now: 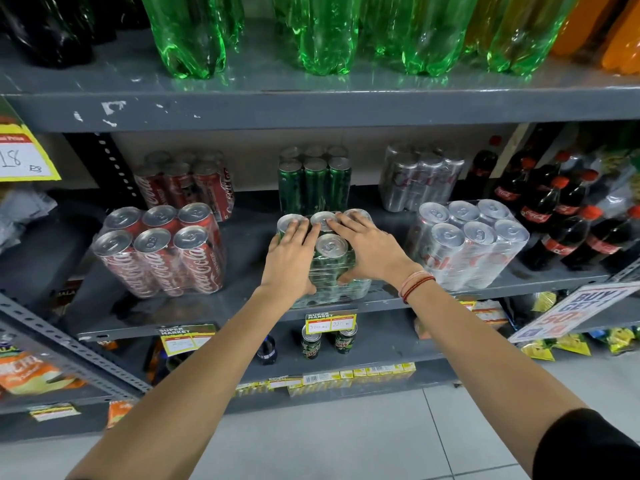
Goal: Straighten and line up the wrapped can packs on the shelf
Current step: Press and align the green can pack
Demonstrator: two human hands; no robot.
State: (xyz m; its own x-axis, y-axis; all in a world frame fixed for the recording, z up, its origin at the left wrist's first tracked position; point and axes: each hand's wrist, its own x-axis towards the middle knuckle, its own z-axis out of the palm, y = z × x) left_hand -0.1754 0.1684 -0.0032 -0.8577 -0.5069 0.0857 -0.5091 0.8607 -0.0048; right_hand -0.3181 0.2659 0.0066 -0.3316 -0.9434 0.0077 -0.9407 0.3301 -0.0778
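A wrapped pack of green cans (330,258) stands at the front middle of the grey shelf (221,308). My left hand (290,258) lies over its left cans and my right hand (367,249) over its right cans, thumbs on the front face. To the left a red cola pack (162,251) sits turned at an angle. A silver can pack (467,242) stands to the right, also skewed. Behind them stand a red pack (185,183), a green pack (314,180) and a silver pack (420,176).
Cola bottles (561,220) crowd the shelf's right end. Green bottles (311,32) stand on the shelf above. Below, price tags (330,322) hang on the shelf edge, with single green cans (327,341) beneath. A promo sign (571,311) juts out at the right.
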